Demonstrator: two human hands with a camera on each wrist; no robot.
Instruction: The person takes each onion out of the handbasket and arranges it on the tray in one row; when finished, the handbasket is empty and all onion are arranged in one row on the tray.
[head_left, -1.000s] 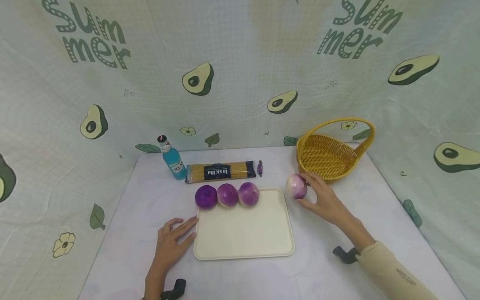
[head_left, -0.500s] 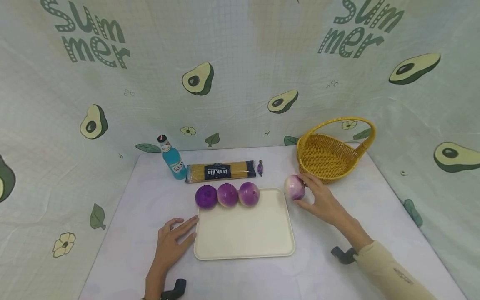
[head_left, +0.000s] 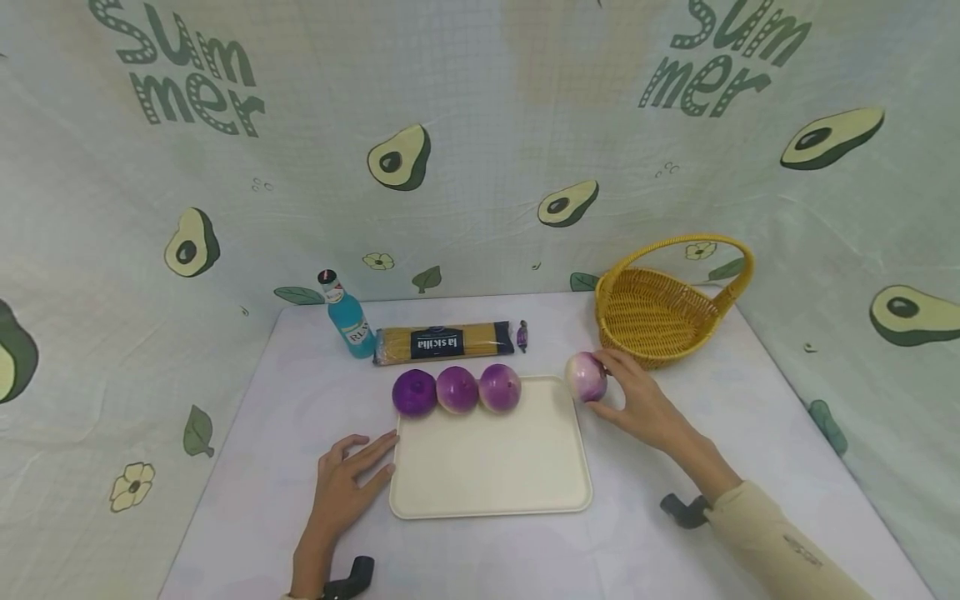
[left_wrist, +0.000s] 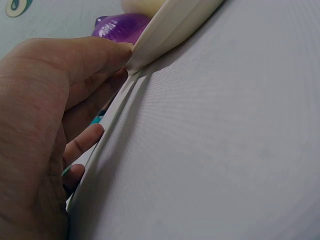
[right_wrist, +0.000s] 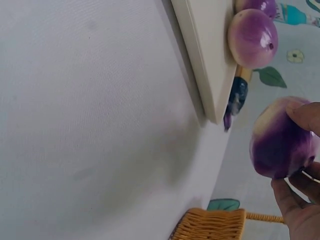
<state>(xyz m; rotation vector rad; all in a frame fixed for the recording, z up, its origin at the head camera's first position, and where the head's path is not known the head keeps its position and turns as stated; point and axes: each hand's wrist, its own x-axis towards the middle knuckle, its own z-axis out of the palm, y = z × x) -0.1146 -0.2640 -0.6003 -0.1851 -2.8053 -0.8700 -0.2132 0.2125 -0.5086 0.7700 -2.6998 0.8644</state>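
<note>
While the right hand has the onion pinched between thumb and fingertips, the sound way to finish this step, as I judge it, is to keep that grip light but closed all round and carry the onion across low and level, setting it down past the tray rim next to the last onion in the row before letting the fingers part. A round onion will roll if it is dropped or released on the raised lip, so it wants placing flat on the tray floor, close against its neighbour. The left hand lies flat on the table with its fingers straight, holding nothing; its fingertips touch the tray's near-left edge, which should keep the tray from sliding. The held onion sits at the tips of the right fingers, ahead of the palm, above the table and just beside the tray's far-right corner; from the wrist view it looks clear of the surface, though I cannot be sure how far. From that grip, the three onions already on the tray lie to the left in a line along the far rim, touching one another. The basket stands just behind the hand and a little to its right. The pasta and bottle lie farther left, beyond the tray.
</note>
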